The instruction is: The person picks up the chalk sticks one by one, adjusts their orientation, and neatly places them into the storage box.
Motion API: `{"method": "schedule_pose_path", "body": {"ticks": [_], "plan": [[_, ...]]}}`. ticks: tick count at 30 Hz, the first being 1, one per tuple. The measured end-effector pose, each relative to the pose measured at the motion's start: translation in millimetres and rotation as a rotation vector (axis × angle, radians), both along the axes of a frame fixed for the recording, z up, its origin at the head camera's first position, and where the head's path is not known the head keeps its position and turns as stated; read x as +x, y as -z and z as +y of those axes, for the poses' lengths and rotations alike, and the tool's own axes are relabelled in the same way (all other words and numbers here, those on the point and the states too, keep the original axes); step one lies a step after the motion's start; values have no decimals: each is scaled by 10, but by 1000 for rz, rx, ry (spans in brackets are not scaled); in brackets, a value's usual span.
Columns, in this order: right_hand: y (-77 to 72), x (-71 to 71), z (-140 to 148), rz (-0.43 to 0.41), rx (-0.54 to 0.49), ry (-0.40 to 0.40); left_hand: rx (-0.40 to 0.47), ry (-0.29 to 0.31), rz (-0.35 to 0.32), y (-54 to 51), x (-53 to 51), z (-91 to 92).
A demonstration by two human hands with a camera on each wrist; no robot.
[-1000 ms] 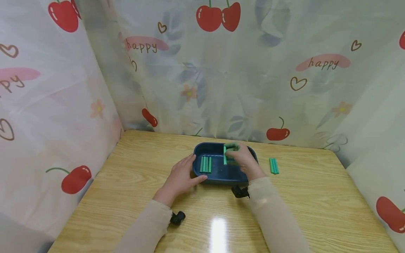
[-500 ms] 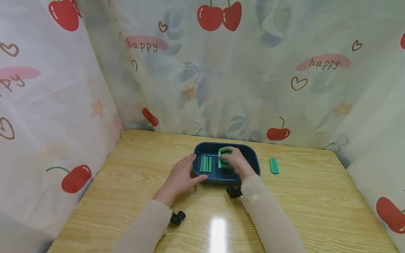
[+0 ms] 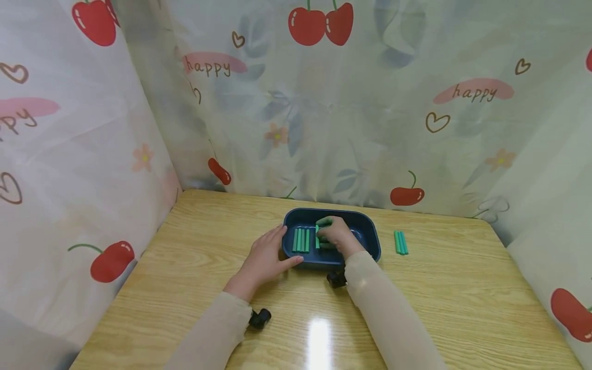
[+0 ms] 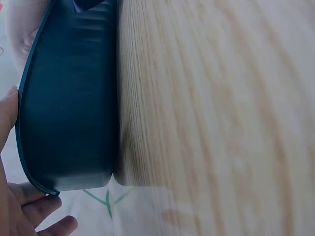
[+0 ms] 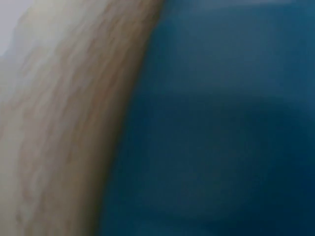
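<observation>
A dark blue tray (image 3: pixel 319 265) with rounded corners rests on the wooden table. My left hand (image 3: pixel 263 259) lies against its left end, thumb along the front rim and fingers spread by the side; the left wrist view shows fingertips touching the tray's rim (image 4: pixel 19 118). Inside the tray, several slim green sticks (image 3: pixel 301 241) lie side by side at the left. My right hand (image 3: pixel 337 235) reaches into the tray and pinches another green stick (image 3: pixel 317 239), just right of that row. A blurred blue tray wall (image 5: pixel 206 162) fills most of the right wrist view.
More green sticks (image 3: pixel 401 242) lie together on the wooden table (image 3: pixel 453 277), right of the tray. Behind the table hangs a cherry-patterned cloth (image 3: pixel 324 113), which also runs along both sides. A small black camera (image 3: pixel 260 319) sits at the left wrist.
My right hand has moved left and slightly down inside the tray, carrying its green stick toward the row. The left hand and the tray stay where they were.
</observation>
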State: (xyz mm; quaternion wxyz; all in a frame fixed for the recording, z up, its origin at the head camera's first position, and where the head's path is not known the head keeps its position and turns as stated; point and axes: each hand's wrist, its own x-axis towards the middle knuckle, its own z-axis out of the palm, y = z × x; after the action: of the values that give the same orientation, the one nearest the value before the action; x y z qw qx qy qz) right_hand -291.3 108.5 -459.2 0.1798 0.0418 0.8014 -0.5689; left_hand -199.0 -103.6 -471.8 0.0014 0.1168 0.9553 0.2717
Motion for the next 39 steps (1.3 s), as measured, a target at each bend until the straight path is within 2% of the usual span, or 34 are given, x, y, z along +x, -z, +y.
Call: {"method": "schedule_pose_path", "body": {"ticks": [7,15,20,30,39], "plan": [[72,-24,-30,-8,41,-5,10,-3,4,5,5,8],[-6,15,-5,67,-16,63,23,-10,-2,5,1,10],[-149,84,87,113,-20,44,17,-13,-8,3,4,7],[-483,253,294,187,-24,-57,22,-22,-16,-4,14,14],[-766,372,489,216,-24,-83,17,-22,-16,-6,15,25]]}}
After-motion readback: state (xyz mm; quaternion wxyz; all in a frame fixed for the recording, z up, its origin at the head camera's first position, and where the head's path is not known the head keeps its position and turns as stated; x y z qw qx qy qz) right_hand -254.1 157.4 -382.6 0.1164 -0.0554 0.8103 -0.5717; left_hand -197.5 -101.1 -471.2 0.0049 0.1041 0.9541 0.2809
